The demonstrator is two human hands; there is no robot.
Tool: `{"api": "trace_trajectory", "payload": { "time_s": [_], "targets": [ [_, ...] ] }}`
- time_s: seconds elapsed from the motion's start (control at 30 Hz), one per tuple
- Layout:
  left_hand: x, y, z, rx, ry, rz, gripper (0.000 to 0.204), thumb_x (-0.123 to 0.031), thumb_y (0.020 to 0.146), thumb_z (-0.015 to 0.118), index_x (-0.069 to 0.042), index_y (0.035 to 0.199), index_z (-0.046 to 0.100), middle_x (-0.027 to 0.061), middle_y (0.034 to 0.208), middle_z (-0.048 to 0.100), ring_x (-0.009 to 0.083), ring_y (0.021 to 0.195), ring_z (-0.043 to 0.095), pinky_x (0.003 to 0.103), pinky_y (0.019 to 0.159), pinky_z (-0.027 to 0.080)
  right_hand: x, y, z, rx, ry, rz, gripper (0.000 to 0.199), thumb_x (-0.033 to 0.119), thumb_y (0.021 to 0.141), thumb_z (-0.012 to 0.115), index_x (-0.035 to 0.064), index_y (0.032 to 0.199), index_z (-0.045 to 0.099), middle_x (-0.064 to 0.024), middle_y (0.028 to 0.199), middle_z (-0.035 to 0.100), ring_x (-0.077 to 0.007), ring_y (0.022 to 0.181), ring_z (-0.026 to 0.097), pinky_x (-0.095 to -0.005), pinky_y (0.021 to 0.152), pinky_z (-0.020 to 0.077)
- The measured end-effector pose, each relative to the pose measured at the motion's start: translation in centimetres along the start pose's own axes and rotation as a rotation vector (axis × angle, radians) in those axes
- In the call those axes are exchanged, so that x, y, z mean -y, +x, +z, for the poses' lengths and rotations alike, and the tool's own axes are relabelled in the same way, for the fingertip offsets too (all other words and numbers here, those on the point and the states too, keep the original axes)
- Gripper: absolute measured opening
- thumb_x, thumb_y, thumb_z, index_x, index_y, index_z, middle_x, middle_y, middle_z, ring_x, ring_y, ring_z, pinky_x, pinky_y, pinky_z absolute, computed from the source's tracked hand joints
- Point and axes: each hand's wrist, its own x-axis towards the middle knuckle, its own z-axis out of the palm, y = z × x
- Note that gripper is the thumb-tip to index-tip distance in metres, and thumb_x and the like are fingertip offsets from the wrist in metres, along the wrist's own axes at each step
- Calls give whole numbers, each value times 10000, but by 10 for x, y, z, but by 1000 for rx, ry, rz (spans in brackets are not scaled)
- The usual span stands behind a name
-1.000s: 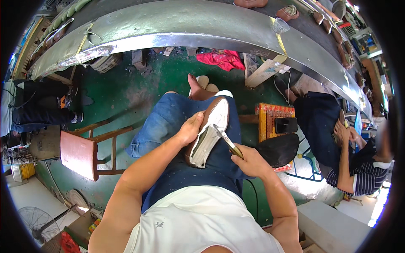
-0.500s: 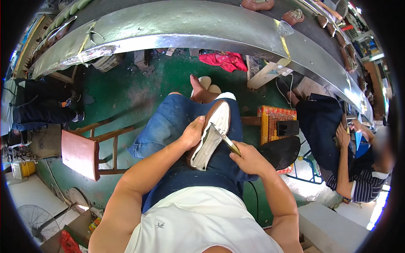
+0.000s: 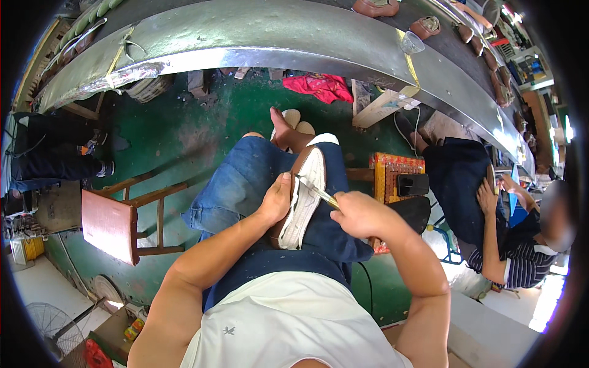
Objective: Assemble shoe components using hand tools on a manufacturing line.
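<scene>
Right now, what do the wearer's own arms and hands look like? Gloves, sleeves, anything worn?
Both forearms are bare from the lower edge up. The left hand and right hand have no gloves, and no watch, band or ring shows. The white top is sleeveless, with a small dark mark on the chest.

Dark phone (image 3: 413, 184), screen blank, flat on orange patterned box (image 3: 386, 175) right of knees; cardboard box (image 3: 110, 334) lower left.

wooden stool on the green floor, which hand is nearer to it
Left. The left hand grips the shoe on the side toward the wooden stool; the right hand, holding the tool, is beyond the shoe.
</scene>
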Motion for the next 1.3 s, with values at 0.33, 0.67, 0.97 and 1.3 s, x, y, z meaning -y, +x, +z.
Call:
{"api": "trace_trajectory", "payload": {
  "time_s": [0.33,0.67,0.97,1.3],
  "targets": [
    [-9,-11,-18,31,-415,-122,587,-465,1113,344,20,1416,473,158,1344,582,220,1267,522,339,1103,394,-12,31,28,-86,102,-105,280,233,981,607,-46,971,597,-284,865,674,-483,851,660,-550,768,513],
    [-48,2,-17,211,-480,-173,757,-470,994,656,-6,1523,375,122,1406,555,205,1300,509,345,1125,390,-23,20,48,111,914,195,251,257,1009,606,9,977,622,-136,832,700,-245,702,700,-391,659,530],
    [-59,10,-1,214,-474,-230,762,-382,940,757,-11,1504,405,120,1349,599,197,1228,567,349,1064,459,-24,32,133,-436,948,121,255,261,1016,618,24,922,621,-51,718,665,-142,617,601,-321,618,484],
    [-72,24,12,117,-116,-321,537,-298,934,706,23,1334,547,143,1188,668,213,1086,637,354,964,501,-98,-5,63,204,1257,125,346,278,1058,540,-54,1134,605,-108,930,692,-178,826,705,-306,562,583]
  ]
}}
